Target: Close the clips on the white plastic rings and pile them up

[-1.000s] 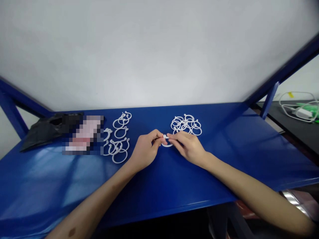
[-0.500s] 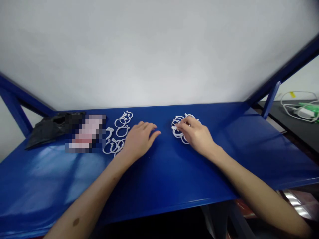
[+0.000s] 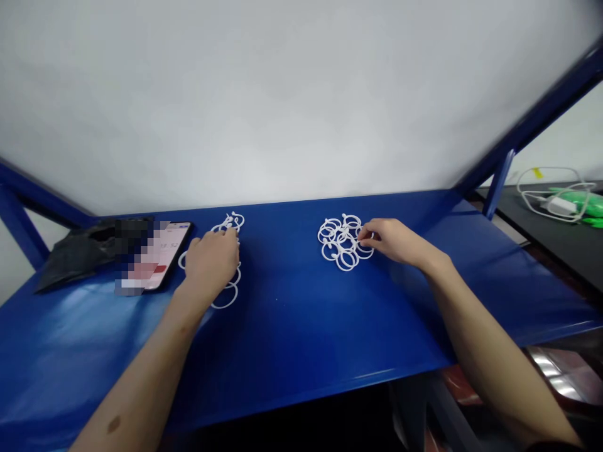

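Note:
Two piles of white plastic rings lie on a blue shelf [image 3: 301, 326]. My left hand [image 3: 211, 260] rests over the left pile of rings [image 3: 227, 299], back up, with fingers bent down and bunched on a ring near the pile's far end. My right hand [image 3: 393, 242] lies at the right edge of the right pile of rings [image 3: 340, 242]. Its fingers are loosely spread and the fingertips touch the outermost ring without gripping it.
A phone [image 3: 157, 254] lies left of the left pile, next to a black bag [image 3: 80, 254]. Blue frame struts rise at both ends of the shelf, in front of a white wall. A dark table at the far right carries a white cable [image 3: 551, 198].
Both hands held one ring together at the shelf's middle. They separated: the right hand carried the ring to the right pile and let go, while the left hand moved onto the left pile.

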`<action>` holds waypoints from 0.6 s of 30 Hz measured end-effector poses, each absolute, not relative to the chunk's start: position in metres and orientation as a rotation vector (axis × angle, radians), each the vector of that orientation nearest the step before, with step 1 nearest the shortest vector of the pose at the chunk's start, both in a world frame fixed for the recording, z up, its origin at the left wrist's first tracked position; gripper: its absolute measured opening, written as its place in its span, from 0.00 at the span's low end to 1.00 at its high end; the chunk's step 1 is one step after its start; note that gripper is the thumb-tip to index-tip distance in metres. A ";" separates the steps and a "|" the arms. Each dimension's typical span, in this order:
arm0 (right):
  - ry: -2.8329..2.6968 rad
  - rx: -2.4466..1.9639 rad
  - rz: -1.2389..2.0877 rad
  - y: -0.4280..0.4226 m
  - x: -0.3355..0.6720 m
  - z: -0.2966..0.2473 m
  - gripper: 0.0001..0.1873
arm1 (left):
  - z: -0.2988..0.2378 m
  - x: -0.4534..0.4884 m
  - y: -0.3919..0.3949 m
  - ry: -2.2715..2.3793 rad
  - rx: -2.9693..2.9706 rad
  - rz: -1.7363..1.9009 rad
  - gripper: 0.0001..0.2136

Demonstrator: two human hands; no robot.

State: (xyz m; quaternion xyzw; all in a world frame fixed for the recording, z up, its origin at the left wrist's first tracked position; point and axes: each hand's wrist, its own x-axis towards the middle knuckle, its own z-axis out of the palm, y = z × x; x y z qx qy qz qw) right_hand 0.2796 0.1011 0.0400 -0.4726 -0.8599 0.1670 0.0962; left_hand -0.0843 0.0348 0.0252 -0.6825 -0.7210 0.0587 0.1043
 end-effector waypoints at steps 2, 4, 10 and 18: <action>-2.553 -1.400 0.467 0.101 0.278 0.038 0.04 | 0.027 -0.082 0.035 -2.113 -1.958 0.070 0.15; -2.532 -1.407 0.426 0.101 0.277 0.038 0.06 | 0.029 -0.080 0.035 -2.114 -1.912 -0.083 0.16; -2.380 -1.342 0.269 0.094 0.263 0.038 0.10 | 0.035 -0.065 0.035 -2.075 -2.094 -0.836 0.16; -2.348 -0.841 0.529 0.051 0.214 0.018 0.16 | 0.029 -0.021 0.012 -2.076 -2.926 -1.737 0.14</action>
